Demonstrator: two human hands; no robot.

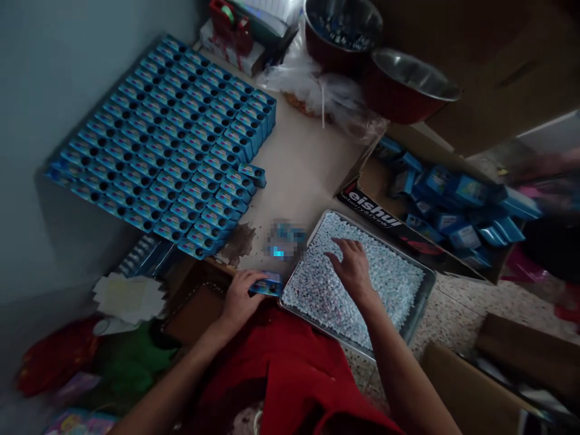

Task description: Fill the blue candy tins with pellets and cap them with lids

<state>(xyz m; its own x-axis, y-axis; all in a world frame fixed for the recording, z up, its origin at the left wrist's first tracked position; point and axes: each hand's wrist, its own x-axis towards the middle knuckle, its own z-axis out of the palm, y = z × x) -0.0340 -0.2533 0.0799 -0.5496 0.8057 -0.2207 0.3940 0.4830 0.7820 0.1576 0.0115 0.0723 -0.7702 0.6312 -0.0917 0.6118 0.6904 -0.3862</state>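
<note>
My left hand [240, 300] is closed around a small blue box [270, 284] at the table's front edge, just left of the tray. Over the metal tray [426, 302] is my right hand [352, 266], thumb and fingers apart, with nothing visible between them. Small pale blue and white pellets [385, 272] fill the tray, heaped towards its front. To the left stand rows of matching blue boxes [181, 139], each with a dark round hole in its top. One more blue box [252, 174] juts out from the block's right side.
An open carton [380, 217] of blue packs is beyond the tray. At the back are two metal bowls [408, 78], [342, 36], a clear plastic bag [335, 99] and a red tape dispenser [231, 27]. A blurred patch covers part of the table [299, 163].
</note>
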